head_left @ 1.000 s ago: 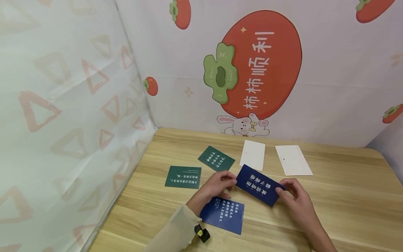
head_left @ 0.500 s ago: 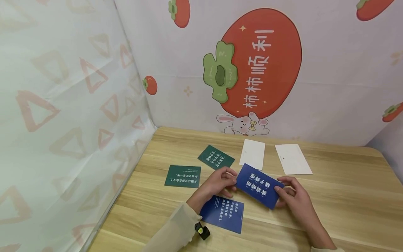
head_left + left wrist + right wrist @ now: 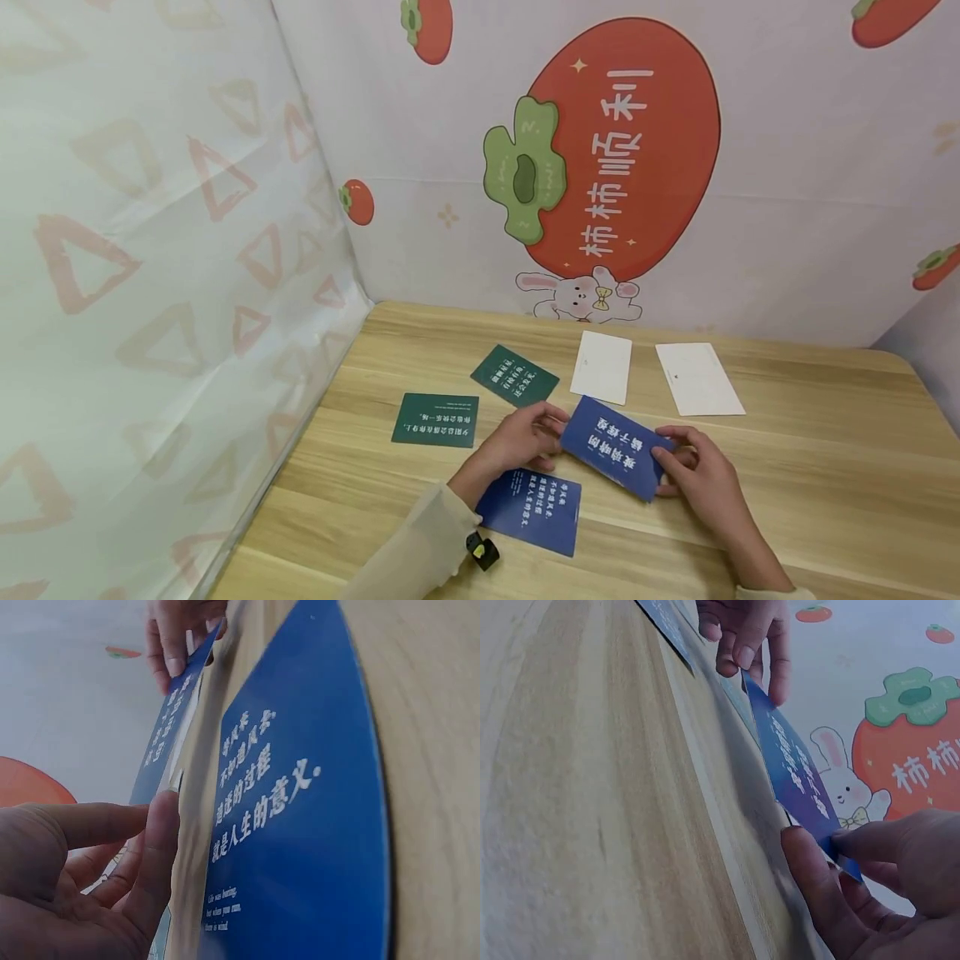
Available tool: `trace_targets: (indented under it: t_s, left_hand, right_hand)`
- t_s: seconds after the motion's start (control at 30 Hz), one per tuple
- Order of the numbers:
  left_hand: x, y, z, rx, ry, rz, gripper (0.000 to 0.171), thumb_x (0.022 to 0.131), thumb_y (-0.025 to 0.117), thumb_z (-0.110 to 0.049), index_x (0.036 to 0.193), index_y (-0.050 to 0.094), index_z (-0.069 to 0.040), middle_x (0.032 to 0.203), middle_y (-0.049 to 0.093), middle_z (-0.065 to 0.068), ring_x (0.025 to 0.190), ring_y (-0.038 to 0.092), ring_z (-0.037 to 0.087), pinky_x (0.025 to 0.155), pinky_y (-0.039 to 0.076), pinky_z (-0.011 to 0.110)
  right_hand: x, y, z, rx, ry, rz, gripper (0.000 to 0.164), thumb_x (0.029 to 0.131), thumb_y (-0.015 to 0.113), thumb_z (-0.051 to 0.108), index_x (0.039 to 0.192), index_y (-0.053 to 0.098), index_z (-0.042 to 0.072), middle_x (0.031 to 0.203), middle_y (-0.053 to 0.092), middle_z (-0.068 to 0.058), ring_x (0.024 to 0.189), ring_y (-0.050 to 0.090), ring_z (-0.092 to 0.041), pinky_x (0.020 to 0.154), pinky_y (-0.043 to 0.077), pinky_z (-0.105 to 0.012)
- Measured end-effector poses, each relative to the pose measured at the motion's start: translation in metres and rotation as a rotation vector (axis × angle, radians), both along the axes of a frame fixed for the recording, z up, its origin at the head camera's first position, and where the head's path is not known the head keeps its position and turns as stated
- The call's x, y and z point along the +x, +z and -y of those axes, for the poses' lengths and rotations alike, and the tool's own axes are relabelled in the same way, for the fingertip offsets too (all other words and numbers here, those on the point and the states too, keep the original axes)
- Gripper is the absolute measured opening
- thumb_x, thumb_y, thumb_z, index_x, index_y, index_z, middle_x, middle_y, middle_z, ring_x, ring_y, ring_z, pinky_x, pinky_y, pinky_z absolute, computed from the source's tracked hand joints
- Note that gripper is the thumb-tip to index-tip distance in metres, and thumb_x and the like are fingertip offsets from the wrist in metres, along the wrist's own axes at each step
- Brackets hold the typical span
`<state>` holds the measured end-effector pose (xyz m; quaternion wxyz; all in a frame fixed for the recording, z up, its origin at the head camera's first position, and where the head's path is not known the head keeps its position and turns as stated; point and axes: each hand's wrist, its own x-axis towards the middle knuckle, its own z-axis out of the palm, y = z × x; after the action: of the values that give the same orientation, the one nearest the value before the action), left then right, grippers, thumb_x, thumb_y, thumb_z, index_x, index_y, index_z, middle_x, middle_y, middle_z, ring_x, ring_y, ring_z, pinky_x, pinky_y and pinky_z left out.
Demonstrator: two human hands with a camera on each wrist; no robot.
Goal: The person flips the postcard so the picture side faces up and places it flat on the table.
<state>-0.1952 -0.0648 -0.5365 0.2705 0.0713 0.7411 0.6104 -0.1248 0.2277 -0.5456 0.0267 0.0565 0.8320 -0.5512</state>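
A blue card with white Chinese lettering [image 3: 617, 447] is held up between both hands, tilted above the table. My left hand [image 3: 522, 437] pinches its left end between thumb and index finger. At the opposite end, my right hand [image 3: 701, 475] grips the card, thumb on the printed face and fingers behind. A pale strip shows along the held card's lower edge [image 3: 789, 813] in the right wrist view. Below my left hand lies a second blue card [image 3: 534, 518], printed side up; the left wrist view shows its text large.
Two green cards lie at the left, one flat near the edge [image 3: 435, 420] and one angled behind it [image 3: 515, 375]. Two white cards, one nearer the middle [image 3: 602, 367] and one farther right [image 3: 701, 379], lie toward the table's back. A printed cloth [image 3: 810, 150] hangs behind the wooden table [image 3: 840, 467].
The held card has tilted so its printed face looks lighter, and its right end has dipped slightly. Both hands keep nearly the same place; the cards on the table stay put.
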Motion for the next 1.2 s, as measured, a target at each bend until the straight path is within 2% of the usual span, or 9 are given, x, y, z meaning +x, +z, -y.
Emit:
trace_targets:
  t_s: [0.3,0.4,0.53,0.8,1.07,1.2]
  left_hand:
    - [0.002,-0.002,0.001,-0.112,-0.064,-0.115,0.039,0.100,0.067,0.006,0.134,0.070,-0.012,0.110,0.070,0.000,0.075,0.069,0.015,0.063,0.066,0.029]
    - [0.002,-0.001,0.003,-0.161,-0.094,-0.150,0.038,0.100,0.068,0.004,0.135,0.070,-0.012,0.110,0.071,-0.001,0.071,0.067,0.014,0.061,0.063,0.027]
    - [0.002,0.001,0.003,-0.220,-0.123,-0.191,0.037,0.100,0.069,0.001,0.134,0.071,-0.014,0.110,0.072,-0.003,0.069,0.065,0.010,0.060,0.060,0.024]
    - [0.003,0.002,0.003,-0.280,-0.154,-0.230,0.036,0.100,0.071,-0.001,0.133,0.071,-0.016,0.109,0.072,-0.005,0.069,0.062,0.007,0.058,0.055,0.021]
    - [0.002,0.001,0.004,-0.301,-0.165,-0.205,0.038,0.098,0.071,0.000,0.132,0.072,-0.016,0.106,0.072,-0.006,0.065,0.061,0.010,0.057,0.052,0.022]
    - [0.001,0.001,0.004,-0.295,-0.163,-0.195,0.037,0.098,0.072,-0.001,0.132,0.072,-0.016,0.105,0.071,-0.006,0.065,0.061,0.011,0.057,0.053,0.023]
  right_hand:
    - [-0.002,0.000,0.002,0.199,0.026,-0.007,0.036,0.105,0.072,0.007,0.138,0.064,-0.006,0.118,0.054,-0.024,0.070,0.070,-0.007,0.058,0.065,-0.027]
    - [-0.004,0.001,0.003,0.296,0.029,-0.018,0.036,0.103,0.074,0.010,0.135,0.068,-0.005,0.116,0.058,-0.022,0.081,0.068,-0.011,0.064,0.061,-0.025]
    - [-0.007,0.002,0.004,0.422,0.028,-0.039,0.035,0.102,0.077,0.016,0.131,0.072,-0.003,0.113,0.064,-0.019,0.093,0.058,-0.020,0.075,0.044,-0.026]
    - [-0.005,0.002,0.008,0.461,0.020,-0.038,0.037,0.101,0.077,0.016,0.132,0.071,-0.003,0.115,0.062,-0.021,0.091,0.060,-0.021,0.080,0.045,-0.035]
    - [-0.002,0.004,0.011,0.439,0.025,-0.004,0.038,0.102,0.076,0.016,0.134,0.069,-0.003,0.114,0.060,-0.020,0.071,0.064,-0.011,0.078,0.044,-0.028]
    - [-0.002,0.003,0.010,0.440,0.022,-0.017,0.038,0.102,0.076,0.015,0.135,0.069,-0.003,0.114,0.060,-0.020,0.066,0.064,-0.009,0.077,0.044,-0.027]
